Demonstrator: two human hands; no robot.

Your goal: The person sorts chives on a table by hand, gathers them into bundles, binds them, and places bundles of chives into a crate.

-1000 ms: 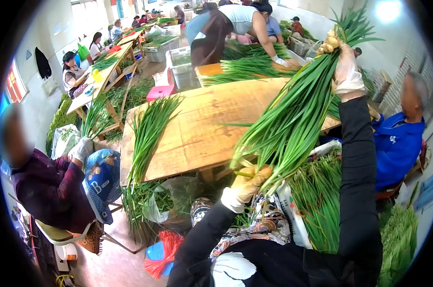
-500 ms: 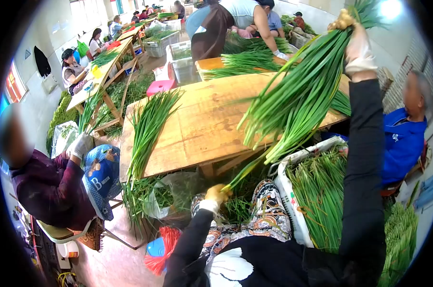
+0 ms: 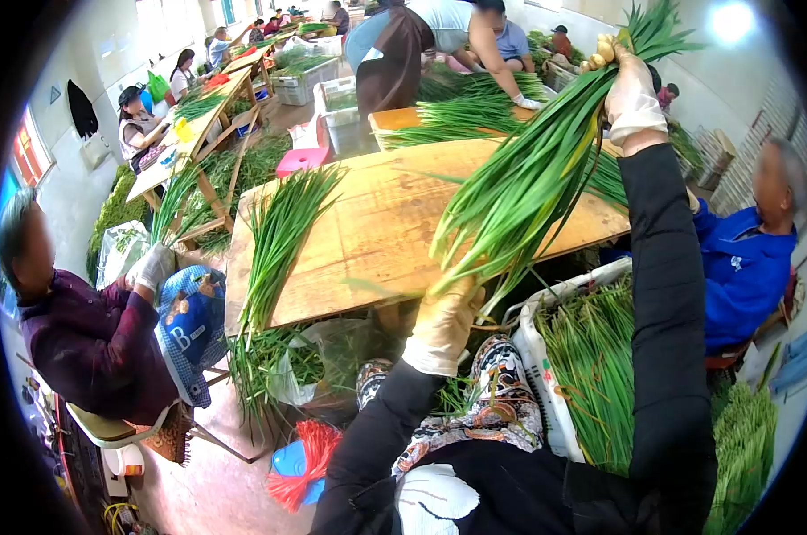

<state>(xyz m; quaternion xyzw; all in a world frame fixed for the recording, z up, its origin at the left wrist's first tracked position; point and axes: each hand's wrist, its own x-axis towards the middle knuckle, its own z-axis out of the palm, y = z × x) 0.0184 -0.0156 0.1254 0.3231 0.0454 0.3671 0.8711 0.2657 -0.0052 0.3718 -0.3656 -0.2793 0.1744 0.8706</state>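
High at the right, my right hand, in a pale glove, is closed around a bunch of chives. The long green leaves hang down and to the left over the table's near edge, a few of them yellowish. My left hand, gloved with yellowed fingers, is at the hanging leaf tips. Its fingers are partly hidden and blurred, so their grip does not show. Another pile of chives lies on the left end of the wooden table.
A white crate of chives stands by my right leg. Seated co-workers are at left and right; another person bends over chives behind the table. Leaf scraps and a plastic bag lie below the table.
My left hand has moved up and right from below the table edge to the hanging leaf tips. My right hand and the bunch have shifted slightly left.
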